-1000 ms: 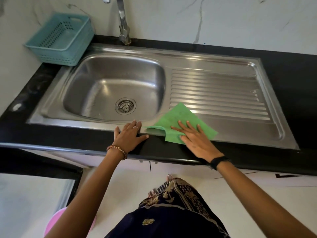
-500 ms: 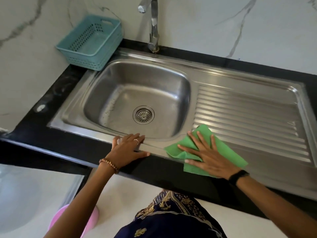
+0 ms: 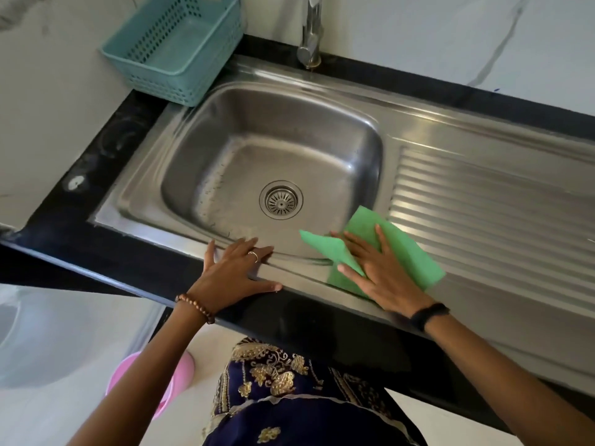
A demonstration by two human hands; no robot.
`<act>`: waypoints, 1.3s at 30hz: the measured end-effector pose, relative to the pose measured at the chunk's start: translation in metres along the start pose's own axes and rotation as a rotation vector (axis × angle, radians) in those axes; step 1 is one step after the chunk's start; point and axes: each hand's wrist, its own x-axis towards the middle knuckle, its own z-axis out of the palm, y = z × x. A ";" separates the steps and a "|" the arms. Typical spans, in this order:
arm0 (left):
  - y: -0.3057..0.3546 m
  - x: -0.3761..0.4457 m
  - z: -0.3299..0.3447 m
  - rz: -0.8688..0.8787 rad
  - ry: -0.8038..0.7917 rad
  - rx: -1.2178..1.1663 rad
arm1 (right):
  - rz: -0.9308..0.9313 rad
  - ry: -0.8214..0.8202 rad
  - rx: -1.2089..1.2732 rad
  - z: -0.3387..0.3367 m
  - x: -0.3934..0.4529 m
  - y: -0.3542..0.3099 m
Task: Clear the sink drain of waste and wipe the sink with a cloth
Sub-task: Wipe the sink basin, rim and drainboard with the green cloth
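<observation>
Nearest the camera is the person's dark blue garment with gold embroidery (image 3: 283, 391), and low at the left a pink plastic object (image 3: 151, 381) on the pale floor (image 3: 450, 426). Both forearms reach up to the black counter (image 3: 135, 262) edge. The left hand (image 3: 236, 272), with a bead bracelet (image 3: 195, 306) at the wrist and a ring (image 3: 253, 255) on one finger, lies flat with its grip spread, palm on the counter's front edge and fingers resting on the sink's near rim, holding nothing. The right hand (image 3: 383, 272), a black band (image 3: 429, 313) on its wrist, presses flat and spread on the green cloth (image 3: 409, 249); the fingers are splayed over it, not pinching it. The cloth lies on the near rim of the steel sink (image 3: 483, 140), at the near right corner of the basin, where the basin meets the ribbed draining board (image 3: 489, 201); one corner of it folds over toward the basin at the left. Beyond the hands, the basin holds a round drain strainer (image 3: 281, 199) at its floor, with pale specks and residue along the basin's left and near parts. Farther back, a teal perforated basket (image 3: 180, 46) sits at the counter's far left corner, just beside the sink rim. The chrome tap (image 3: 310, 33) stands behind the basin against the white marble wall (image 3: 434, 33)
</observation>
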 end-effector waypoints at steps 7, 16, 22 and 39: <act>-0.041 0.006 -0.019 -0.062 0.036 0.031 | -0.013 -0.164 0.031 0.001 -0.024 -0.028; -0.121 0.015 -0.065 0.058 0.120 -0.013 | 0.007 -0.182 0.028 0.039 0.090 -0.133; -0.192 0.033 -0.093 0.158 0.130 -0.036 | -0.008 -0.185 0.099 0.052 0.168 -0.195; -0.237 0.046 -0.109 0.412 0.217 -0.188 | 0.123 -0.224 0.134 0.041 0.166 -0.218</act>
